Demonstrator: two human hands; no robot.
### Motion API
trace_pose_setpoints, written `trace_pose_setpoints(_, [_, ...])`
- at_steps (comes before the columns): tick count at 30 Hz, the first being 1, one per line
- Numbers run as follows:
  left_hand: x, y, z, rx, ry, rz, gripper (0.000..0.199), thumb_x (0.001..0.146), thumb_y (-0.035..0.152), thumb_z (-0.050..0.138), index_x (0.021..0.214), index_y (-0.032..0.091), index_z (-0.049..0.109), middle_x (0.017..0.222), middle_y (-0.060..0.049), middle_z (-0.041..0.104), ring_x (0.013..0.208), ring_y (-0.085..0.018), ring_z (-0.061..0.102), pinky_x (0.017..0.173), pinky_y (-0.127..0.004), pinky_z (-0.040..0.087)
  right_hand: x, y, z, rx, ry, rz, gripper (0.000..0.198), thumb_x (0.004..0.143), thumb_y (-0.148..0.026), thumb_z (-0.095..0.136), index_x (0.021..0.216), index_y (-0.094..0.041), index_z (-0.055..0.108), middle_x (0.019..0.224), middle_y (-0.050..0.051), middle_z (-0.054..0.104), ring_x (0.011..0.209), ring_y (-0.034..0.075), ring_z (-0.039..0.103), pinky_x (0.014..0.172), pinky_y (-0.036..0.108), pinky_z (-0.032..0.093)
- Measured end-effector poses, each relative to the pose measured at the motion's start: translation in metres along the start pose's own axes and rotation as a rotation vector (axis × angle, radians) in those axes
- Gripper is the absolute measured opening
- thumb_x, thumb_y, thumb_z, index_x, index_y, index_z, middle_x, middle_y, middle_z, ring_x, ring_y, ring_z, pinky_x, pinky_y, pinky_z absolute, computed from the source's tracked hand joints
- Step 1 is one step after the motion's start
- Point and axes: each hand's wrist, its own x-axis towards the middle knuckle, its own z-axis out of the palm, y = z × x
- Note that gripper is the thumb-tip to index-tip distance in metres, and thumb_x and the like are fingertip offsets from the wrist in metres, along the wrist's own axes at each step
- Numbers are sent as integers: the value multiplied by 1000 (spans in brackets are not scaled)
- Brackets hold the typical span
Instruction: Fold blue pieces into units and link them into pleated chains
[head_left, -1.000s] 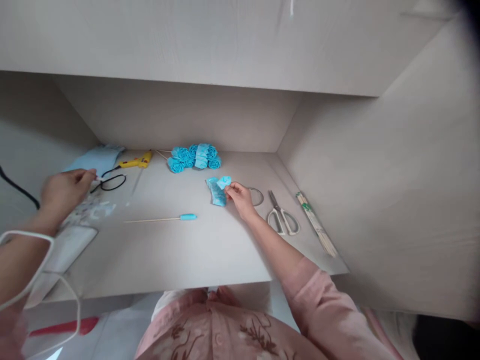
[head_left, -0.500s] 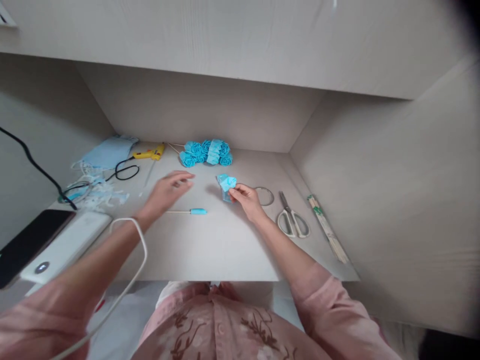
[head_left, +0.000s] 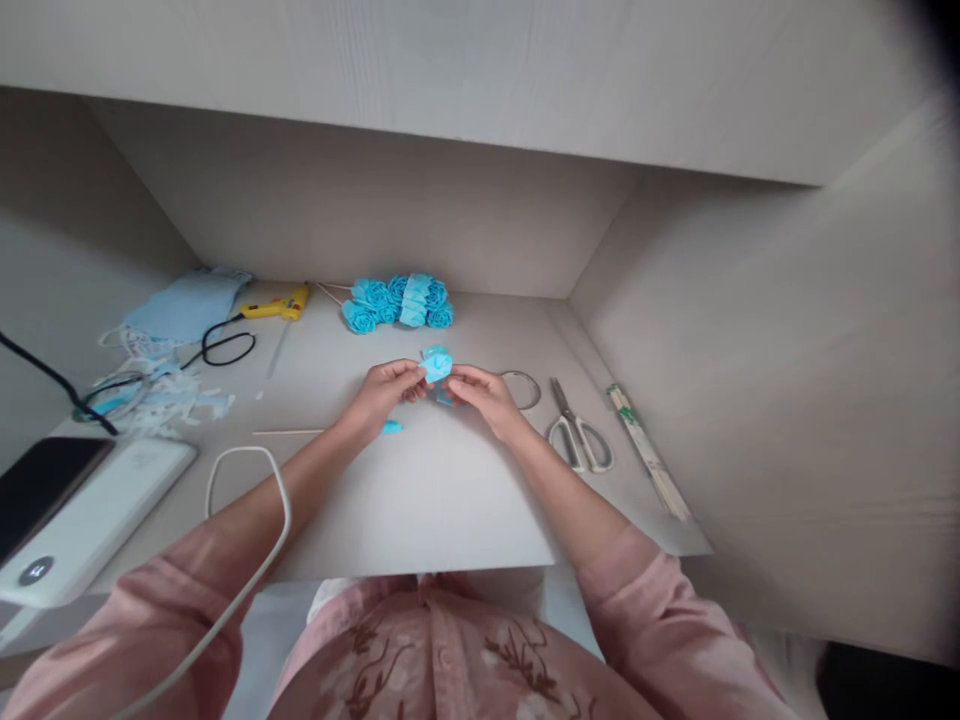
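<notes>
Between my hands is a small piece of folded light-blue material [head_left: 437, 364], like a petal strip. My left hand [head_left: 390, 392] pinches its left side with thumb and fingers. On its right side my right hand [head_left: 482, 392] has its fingers closed on the same piece. Just below my left hand lies a thin stick [head_left: 289, 432] with a blue tip [head_left: 392, 427], partly hidden by my forearm. Behind my hands rests a cluster of blue flowers [head_left: 375, 303], with a folded pale-blue strip [head_left: 415, 301] among them.
To the right lie a metal ring [head_left: 534, 380], scissors [head_left: 576, 440] and a bundle of sticks [head_left: 649, 450]. At left are a yellow glue gun [head_left: 277, 304], blue face masks [head_left: 187, 302], white scraps [head_left: 176, 397], a white power bank [head_left: 112, 525] and a dark phone [head_left: 49, 490]. A white cable [head_left: 287, 510] crosses my left arm.
My left hand has moved right from above the table and now grips the light-blue piece. My right hand has kept its hold. The view has shifted slightly.
</notes>
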Motion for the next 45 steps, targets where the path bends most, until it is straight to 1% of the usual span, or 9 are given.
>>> trace_pose_setpoints(3, [2, 1, -8, 104, -55, 5, 34, 67, 48, 70, 69, 15, 64, 61, -1, 62, 57, -11, 52, 58, -23, 39, 2, -6, -6, 36, -9, 15, 46, 76, -51, 69, 109, -20, 71, 94, 6, 70, 83, 17, 63, 70, 29, 51])
trace_pose_setpoints(11, [2, -6, -8, 369, -126, 61, 24, 71, 40, 65, 72, 16, 65, 63, 1, 63, 58, -10, 52, 59, -22, 40, 3, -7, -8, -136, 5, -35, 35, 78, -49, 68, 94, -18, 73, 85, 3, 69, 75, 13, 59, 72, 26, 46])
trace_pose_setpoints(18, [8, -10, -14, 330, -197, 39, 27, 71, 43, 67, 70, 16, 68, 64, -2, 66, 57, -11, 53, 58, -23, 42, 7, 3, -12, -242, -43, -70, 25, 77, -42, 68, 80, -17, 67, 75, -1, 64, 68, 11, 54, 68, 24, 41])
trace_pose_setpoints(20, [18, -8, -24, 286, -129, 54, 31, 71, 46, 68, 73, 16, 71, 70, -4, 69, 60, -12, 54, 58, -23, 43, 7, 3, -13, -189, -1, -53, 26, 76, -43, 68, 80, -18, 67, 72, -2, 61, 66, 11, 52, 67, 24, 40])
trace_pose_setpoints(24, [56, -5, -45, 119, 283, 104, 29, 70, 41, 70, 84, 15, 71, 92, -7, 71, 70, -12, 58, 61, -22, 44, 6, -1, -11, -56, 80, -9, 30, 73, -47, 71, 78, -18, 66, 70, -1, 59, 65, 11, 53, 67, 25, 42])
trace_pose_setpoints(26, [78, -4, -52, 79, 376, 81, 23, 71, 35, 69, 82, 14, 69, 94, -8, 70, 71, -12, 58, 64, -22, 46, 5, -2, -9, -3, 80, 18, 33, 70, -49, 74, 77, -18, 66, 69, -1, 59, 65, 12, 54, 67, 26, 43])
trace_pose_setpoints(33, [124, -7, -47, 9, 383, -40, 17, 76, 30, 68, 80, 14, 63, 80, -7, 68, 65, -13, 62, 69, -27, 52, 4, 2, -3, 73, -7, 71, 37, 64, -52, 79, 76, -18, 67, 72, -1, 61, 67, 12, 55, 68, 27, 45])
trace_pose_setpoints(39, [138, -8, -40, -18, 322, -155, 22, 80, 33, 66, 73, 13, 60, 62, -6, 64, 50, -13, 58, 56, -26, 49, 4, 1, -2, 67, -23, 81, 40, 64, -53, 79, 76, -17, 66, 70, -1, 62, 65, 11, 55, 66, 26, 45])
trace_pose_setpoints(45, [144, -6, -33, -82, 287, -208, 35, 85, 49, 58, 75, 15, 56, 61, -7, 65, 50, -15, 61, 55, -27, 50, 2, -2, 0, 63, -52, 71, 38, 66, -52, 78, 76, -17, 67, 70, -1, 63, 65, 10, 55, 66, 25, 44])
